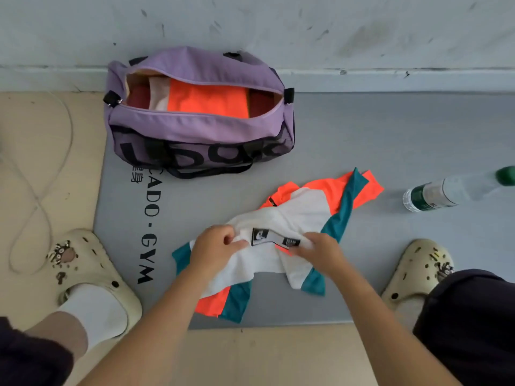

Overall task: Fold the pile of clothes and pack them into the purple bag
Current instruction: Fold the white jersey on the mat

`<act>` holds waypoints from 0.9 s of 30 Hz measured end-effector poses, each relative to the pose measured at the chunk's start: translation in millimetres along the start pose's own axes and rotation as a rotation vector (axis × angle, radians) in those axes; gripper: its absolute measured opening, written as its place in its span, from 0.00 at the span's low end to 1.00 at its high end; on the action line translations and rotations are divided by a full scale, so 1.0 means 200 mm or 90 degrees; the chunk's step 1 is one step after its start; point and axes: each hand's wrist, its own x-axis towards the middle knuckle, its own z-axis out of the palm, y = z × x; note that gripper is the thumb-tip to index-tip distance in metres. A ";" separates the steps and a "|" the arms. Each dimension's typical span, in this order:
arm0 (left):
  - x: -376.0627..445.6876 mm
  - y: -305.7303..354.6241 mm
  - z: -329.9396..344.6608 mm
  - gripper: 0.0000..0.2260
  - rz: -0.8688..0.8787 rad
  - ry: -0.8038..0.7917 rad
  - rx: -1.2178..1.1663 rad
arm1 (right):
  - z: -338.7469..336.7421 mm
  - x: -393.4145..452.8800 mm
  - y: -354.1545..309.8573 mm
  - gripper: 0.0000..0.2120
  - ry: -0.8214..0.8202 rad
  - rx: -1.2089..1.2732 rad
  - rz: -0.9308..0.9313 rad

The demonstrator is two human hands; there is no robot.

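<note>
- The left hand (216, 246) is pinching the white middle of the colour-block shirt (281, 235), its grip closing on a bunched fold beside the black label.
- The right hand (320, 250) is gripping the same shirt on the label's other side, fingers curled into the cloth.
- The shirt is lying crumpled on the grey gym mat (390, 140), between the person's feet and just in front of the purple bag (195, 129); its orange and teal panels are splaying out unevenly.
- Likely trouble: because both hands are holding near the centre, the loose sleeves may be dragging or doubling under when it is lifted, giving a lumpy fold.
- A bulky fold may be hard to seat in the bag, whose opening is already looking fairly full.
- The bag is standing unzipped against the wall, holding a folded orange garment (209, 100) on top, a pale one beside it and something red beneath.
- A water bottle (446, 192) is lying on the mat well to the right; a swinging sleeve could be nudging it.
</note>
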 end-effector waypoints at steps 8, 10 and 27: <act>-0.06 0.54 -0.73 0.18 0.135 0.201 -0.180 | -0.72 -0.19 -0.68 0.18 0.184 0.204 -0.226; -0.16 0.71 -0.89 0.17 0.192 0.278 -0.220 | -0.87 -0.35 -0.85 0.20 0.268 0.238 -0.314; -0.62 0.14 -0.24 0.14 -0.269 -0.583 0.089 | -0.22 -0.49 -0.28 0.15 -0.317 -0.234 0.069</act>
